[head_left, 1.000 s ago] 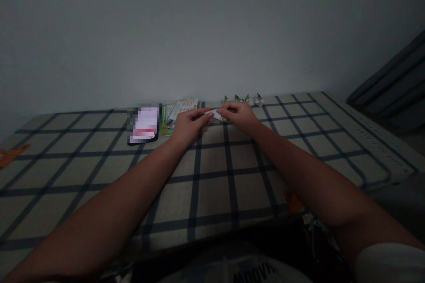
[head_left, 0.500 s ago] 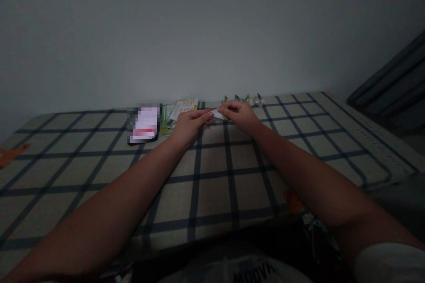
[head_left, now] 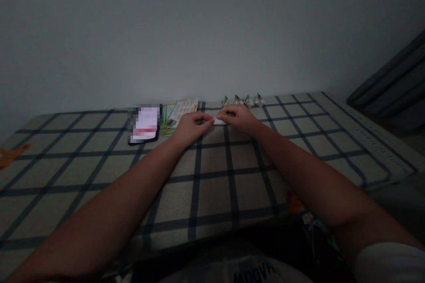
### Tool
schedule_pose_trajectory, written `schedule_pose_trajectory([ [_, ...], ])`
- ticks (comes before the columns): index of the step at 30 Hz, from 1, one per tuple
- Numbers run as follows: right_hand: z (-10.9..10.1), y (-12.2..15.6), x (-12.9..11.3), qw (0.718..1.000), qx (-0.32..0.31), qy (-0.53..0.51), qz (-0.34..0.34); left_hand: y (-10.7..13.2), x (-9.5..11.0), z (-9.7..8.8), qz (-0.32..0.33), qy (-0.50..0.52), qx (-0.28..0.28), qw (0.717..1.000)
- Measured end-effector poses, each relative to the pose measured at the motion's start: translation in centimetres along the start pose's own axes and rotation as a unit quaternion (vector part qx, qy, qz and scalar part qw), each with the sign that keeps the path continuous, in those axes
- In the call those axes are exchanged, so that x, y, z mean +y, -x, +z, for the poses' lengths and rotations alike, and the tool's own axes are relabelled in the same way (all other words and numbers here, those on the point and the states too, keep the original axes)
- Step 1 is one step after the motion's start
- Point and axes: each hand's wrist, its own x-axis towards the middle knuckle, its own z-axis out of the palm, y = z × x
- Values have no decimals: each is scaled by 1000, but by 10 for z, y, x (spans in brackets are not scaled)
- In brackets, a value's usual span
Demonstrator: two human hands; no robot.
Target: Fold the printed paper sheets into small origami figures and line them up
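Observation:
Between my two hands is a small folded piece of paper (head_left: 219,121), white with a bit of green and yellow at its right end. My left hand (head_left: 192,126) pinches its left tip between thumb and forefinger. At the other end, my right hand (head_left: 238,117) grips the paper with thumb and fingers, covering part of it. Just behind my right hand stand several small folded paper shapes (head_left: 249,101) in a row, pointed at the top. Printed paper sheets (head_left: 182,108), green and white, lie behind my left hand.
A phone (head_left: 145,124) with a blurred bright screen lies left of the sheets. The checked cloth (head_left: 212,194) covers the table up to a grey wall (head_left: 212,31). Orange patches (head_left: 13,154) show on the cloth, and a dark curtain-like thing (head_left: 395,79) hangs at right.
My left fingers have shifted to the paper's left tip, and the hand is now more arched. My right hand has lowered slightly, and the row of folded shapes behind it shows more fully.

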Motion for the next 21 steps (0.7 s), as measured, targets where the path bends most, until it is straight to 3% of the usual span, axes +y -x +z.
schedule_pose_trajectory([
  [5,-1,-1,3,999,-24,-32,2,0,2,-2,21,-22,-42,999],
  [10,1,-3,0,980,53,-168,88,1,3,2,-21,51,39,998],
  [14,3,-2,-5,958,21,-245,146,1,6,4,-51,110,97,988],
  [21,6,-3,-8,946,25,-281,158,0,4,7,-67,145,67,985],
])
